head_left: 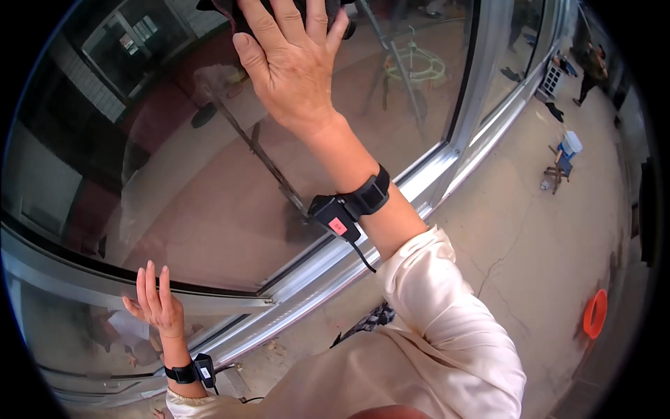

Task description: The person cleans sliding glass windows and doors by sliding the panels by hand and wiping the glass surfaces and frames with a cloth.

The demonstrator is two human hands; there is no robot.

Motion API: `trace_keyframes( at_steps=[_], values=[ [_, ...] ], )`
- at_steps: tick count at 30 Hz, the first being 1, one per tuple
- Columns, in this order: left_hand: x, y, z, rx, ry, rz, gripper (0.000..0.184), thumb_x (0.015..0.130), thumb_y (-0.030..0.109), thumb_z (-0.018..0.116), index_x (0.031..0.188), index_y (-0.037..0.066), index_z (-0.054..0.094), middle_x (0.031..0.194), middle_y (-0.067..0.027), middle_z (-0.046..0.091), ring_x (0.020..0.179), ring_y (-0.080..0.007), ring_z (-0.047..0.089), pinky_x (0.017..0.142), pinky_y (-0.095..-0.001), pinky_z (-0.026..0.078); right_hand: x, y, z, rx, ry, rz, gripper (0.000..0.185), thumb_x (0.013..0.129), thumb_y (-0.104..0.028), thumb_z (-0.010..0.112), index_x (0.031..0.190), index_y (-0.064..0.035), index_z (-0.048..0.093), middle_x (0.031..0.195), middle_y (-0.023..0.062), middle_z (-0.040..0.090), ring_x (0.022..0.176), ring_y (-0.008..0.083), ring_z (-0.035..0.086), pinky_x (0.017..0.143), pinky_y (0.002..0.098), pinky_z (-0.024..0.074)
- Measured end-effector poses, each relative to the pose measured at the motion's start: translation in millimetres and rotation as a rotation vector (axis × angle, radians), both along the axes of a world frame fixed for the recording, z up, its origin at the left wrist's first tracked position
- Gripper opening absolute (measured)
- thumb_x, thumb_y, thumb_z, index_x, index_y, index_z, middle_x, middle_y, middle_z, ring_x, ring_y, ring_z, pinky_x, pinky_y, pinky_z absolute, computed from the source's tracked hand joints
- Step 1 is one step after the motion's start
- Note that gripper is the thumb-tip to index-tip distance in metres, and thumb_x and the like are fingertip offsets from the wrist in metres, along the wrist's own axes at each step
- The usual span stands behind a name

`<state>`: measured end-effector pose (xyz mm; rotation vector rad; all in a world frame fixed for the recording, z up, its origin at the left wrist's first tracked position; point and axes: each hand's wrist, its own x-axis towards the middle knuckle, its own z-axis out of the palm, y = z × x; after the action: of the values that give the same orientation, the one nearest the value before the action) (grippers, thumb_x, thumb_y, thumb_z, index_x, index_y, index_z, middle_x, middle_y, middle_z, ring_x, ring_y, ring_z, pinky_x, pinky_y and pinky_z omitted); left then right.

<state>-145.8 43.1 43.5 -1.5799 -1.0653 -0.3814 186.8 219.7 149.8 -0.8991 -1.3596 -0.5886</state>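
High up in the head view, my right hand (296, 77) lies with spread fingers on a dark cloth (229, 10), pressing it to the window glass (188, 174). Most of the cloth is under the hand or cut off by the top edge. A black strap with a small box (337, 218) circles my right forearm. At the lower left, my left hand (159, 307) is raised, empty, with its fingers apart. It is close to the window's silver frame (230, 302); whether it touches cannot be made out. Another strapped box (204, 370) sits on my left wrist.
A concrete floor (502, 230) runs along the window. On it are a small folding stool (558, 170) with a blue-and-white container (571, 144) and an orange basin (594, 314). A person (592, 70) stands at the far right. A ladder (405, 70) shows in the glass.
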Motion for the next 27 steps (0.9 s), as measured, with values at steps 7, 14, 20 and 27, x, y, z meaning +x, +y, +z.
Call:
trace_keyframes(
  at_steps=[7, 14, 20, 27],
  values=[
    [0.6, -1.0, -1.8, -0.009, -0.007, 0.032, 0.034, 0.086, -0.004, 0.046, 0.106, 0.015, 0.065, 0.117, -0.0029, 0.061, 0.113, -0.0193, 0.055, 0.111, -0.0433, 0.013, 54.7, 49.6, -106.1, -0.124, 0.357, -0.051, 0.048, 0.095, -0.034, 0.038, 0.135, -0.0070, 0.040, 0.147, 0.0132, 0.026, 0.137, 0.0376, 0.014, 0.101, 0.0632, 0.0105],
    [0.6, 0.2, -1.5, -0.002, 0.002, 0.015, 0.033, 0.086, -0.004, 0.045, 0.106, 0.013, 0.064, 0.118, -0.0040, 0.061, 0.114, -0.0206, 0.054, 0.111, -0.0422, 0.015, 60.6, 58.8, -304.7, -0.457, 0.891, -0.190, 0.052, 0.098, -0.034, 0.028, 0.140, -0.0041, 0.029, 0.149, 0.0132, 0.022, 0.138, 0.0340, 0.015, 0.110, 0.0401, 0.0153],
    [0.9, -1.2, 0.6, -0.016, -0.017, -0.007, 0.034, 0.086, -0.005, 0.045, 0.108, 0.014, 0.064, 0.119, -0.0037, 0.061, 0.115, -0.0206, 0.054, 0.111, -0.0410, 0.014, 56.7, 78.7, -401.3, -0.509, 1.509, 0.073, 0.050, 0.096, -0.026, 0.033, 0.140, -0.0022, 0.027, 0.145, 0.0137, 0.027, 0.133, 0.0316, 0.026, 0.109, 0.0377, 0.0192],
    [-1.0, -0.1, 0.0, -0.003, 0.001, -0.018, 0.034, 0.086, -0.004, 0.046, 0.109, 0.015, 0.063, 0.119, -0.0019, 0.061, 0.116, -0.0194, 0.053, 0.111, -0.0407, 0.013, 51.5, 38.8, -126.7, -0.352, 0.999, 0.244, 0.051, 0.097, -0.034, 0.033, 0.143, -0.0137, 0.026, 0.152, 0.0077, 0.015, 0.140, 0.0282, 0.006, 0.109, 0.0451, 0.0066]
  ],
)
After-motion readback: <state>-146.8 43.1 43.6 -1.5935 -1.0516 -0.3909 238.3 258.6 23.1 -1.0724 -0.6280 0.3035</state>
